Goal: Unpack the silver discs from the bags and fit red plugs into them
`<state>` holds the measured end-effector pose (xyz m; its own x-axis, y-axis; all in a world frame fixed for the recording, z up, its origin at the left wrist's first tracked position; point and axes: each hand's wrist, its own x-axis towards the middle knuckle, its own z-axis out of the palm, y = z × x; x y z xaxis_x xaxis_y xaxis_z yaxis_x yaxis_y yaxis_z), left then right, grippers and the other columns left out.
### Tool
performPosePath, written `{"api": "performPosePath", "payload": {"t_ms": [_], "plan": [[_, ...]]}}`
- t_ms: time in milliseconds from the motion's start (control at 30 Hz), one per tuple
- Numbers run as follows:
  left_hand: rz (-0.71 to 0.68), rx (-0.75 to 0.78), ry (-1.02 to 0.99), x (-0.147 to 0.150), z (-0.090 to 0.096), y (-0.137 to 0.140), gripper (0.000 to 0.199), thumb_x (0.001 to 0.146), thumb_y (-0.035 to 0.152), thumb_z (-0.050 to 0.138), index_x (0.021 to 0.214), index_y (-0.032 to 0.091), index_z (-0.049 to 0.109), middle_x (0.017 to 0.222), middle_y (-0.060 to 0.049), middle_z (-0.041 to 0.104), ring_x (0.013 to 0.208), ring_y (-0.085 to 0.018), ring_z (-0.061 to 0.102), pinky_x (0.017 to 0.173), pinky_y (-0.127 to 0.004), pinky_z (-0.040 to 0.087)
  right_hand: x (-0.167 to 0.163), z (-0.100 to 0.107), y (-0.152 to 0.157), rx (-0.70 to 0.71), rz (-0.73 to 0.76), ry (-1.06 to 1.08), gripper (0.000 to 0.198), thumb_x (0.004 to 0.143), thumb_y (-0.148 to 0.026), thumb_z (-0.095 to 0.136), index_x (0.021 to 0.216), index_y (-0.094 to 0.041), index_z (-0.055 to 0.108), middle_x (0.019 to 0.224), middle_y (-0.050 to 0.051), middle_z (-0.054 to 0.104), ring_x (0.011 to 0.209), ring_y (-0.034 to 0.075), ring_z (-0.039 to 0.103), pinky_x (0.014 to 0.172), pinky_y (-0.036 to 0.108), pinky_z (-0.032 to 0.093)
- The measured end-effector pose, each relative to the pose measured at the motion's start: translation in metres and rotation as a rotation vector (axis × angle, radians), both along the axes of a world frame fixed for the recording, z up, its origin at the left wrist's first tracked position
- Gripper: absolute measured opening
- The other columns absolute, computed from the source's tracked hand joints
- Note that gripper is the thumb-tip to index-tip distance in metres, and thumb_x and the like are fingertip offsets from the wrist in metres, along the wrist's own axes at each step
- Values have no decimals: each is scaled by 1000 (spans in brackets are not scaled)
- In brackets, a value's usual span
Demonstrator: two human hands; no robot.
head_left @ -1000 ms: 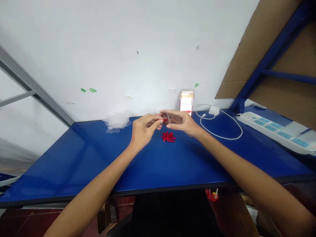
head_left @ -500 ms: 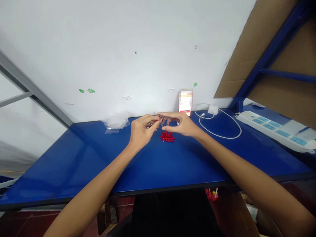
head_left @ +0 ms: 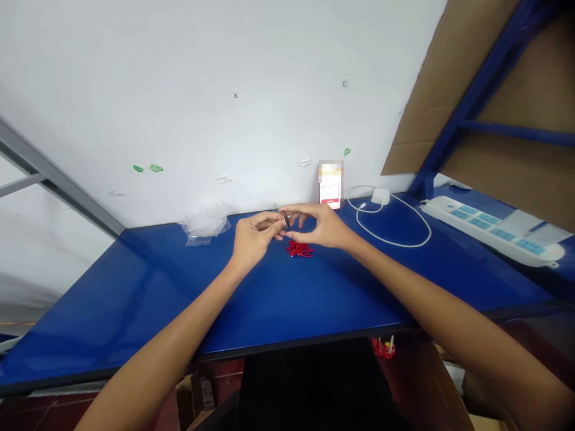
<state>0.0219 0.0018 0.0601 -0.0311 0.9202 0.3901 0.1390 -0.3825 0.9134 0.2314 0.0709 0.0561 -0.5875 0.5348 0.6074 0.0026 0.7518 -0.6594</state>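
A small thin piece with a dark, shiny edge (head_left: 285,219) is held up between my hands above the table; its exact kind is too small to make out. My left hand (head_left: 254,238) pinches it between thumb and fingers from the left. My right hand (head_left: 326,226) grips it from the other side, index finger at its upper end and thumb at its lower end. Just below the right thumb, a pile of small red cord loops (head_left: 300,249) lies on the blue table (head_left: 287,299).
Clear plastic bags (head_left: 204,224) lie at the back left. A lit phone (head_left: 330,185) leans against the wall. To its right are a white charger (head_left: 380,196) with its cable (head_left: 395,242) and a power strip (head_left: 489,230). A blue frame (head_left: 471,90) rises at the right.
The view has shifted slightly, so the scene sits a little further left. Between the fingers, the piece has turned, and the red bit seen by the left fingertips no longer shows.
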Motion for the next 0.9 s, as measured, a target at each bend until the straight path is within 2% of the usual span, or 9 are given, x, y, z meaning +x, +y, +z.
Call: {"api": "performPosePath", "payload": {"t_ms": [167, 233, 300, 367, 600, 800, 900], "plan": [[75, -27, 70, -10, -7, 12, 28, 91, 43, 83, 98, 16, 80, 76, -5, 77, 67, -18, 74, 66, -30, 62, 18, 0, 24, 15, -169, -93, 50, 85, -39, 83, 133, -25, 80, 109, 6, 83, 88, 23, 74, 79, 40, 61], [109, -29, 156, -15, -11, 17, 26, 92, 42, 80, 98, 17, 80, 77, -5, 77, 69, -19, 73, 64, -29, 60, 36, 2, 41, 101, -273, -244, 45, 86, -40, 83, 129, -26, 81, 103, 5, 82, 87, 24, 73, 79, 39, 58], [136, -6, 260, -18, -17, 19, 22, 93, 40, 79, 97, 19, 80, 81, -5, 77, 73, -20, 73, 62, -29, 59, 55, 4, 56, 185, -352, -413, 42, 85, -36, 83, 126, -26, 82, 109, 6, 82, 95, 27, 73, 82, 39, 55], [139, 27, 360, -18, -23, 20, 19, 94, 38, 76, 98, 20, 81, 85, -5, 78, 75, -20, 73, 63, -29, 58, 70, 5, 68, 172, -392, -556, 41, 84, -33, 81, 124, -25, 82, 111, 7, 82, 94, 26, 73, 78, 36, 53], [145, 63, 593, -18, -28, 19, 18, 98, 31, 68, 106, 23, 82, 96, -5, 82, 81, -21, 75, 75, -33, 59, 80, -3, 78, 8, -318, -781, 33, 81, -34, 80, 111, -21, 85, 99, 8, 82, 85, 25, 72, 72, 35, 50], [227, 35, 642, -30, -26, 27, 22, 96, 23, 65, 109, 23, 83, 95, -4, 83, 80, -21, 76, 81, -35, 59, 80, -9, 83, -73, -277, -820, 45, 80, -37, 85, 123, -22, 85, 116, 11, 82, 99, 30, 75, 84, 39, 57], [225, 50, 650, -32, -27, 28, 22, 96, 22, 64, 108, 22, 82, 98, -3, 84, 81, -21, 75, 82, -35, 59, 82, -10, 86, -97, -266, -837, 49, 80, -38, 87, 126, -23, 84, 122, 11, 82, 104, 32, 75, 88, 40, 58]]}}
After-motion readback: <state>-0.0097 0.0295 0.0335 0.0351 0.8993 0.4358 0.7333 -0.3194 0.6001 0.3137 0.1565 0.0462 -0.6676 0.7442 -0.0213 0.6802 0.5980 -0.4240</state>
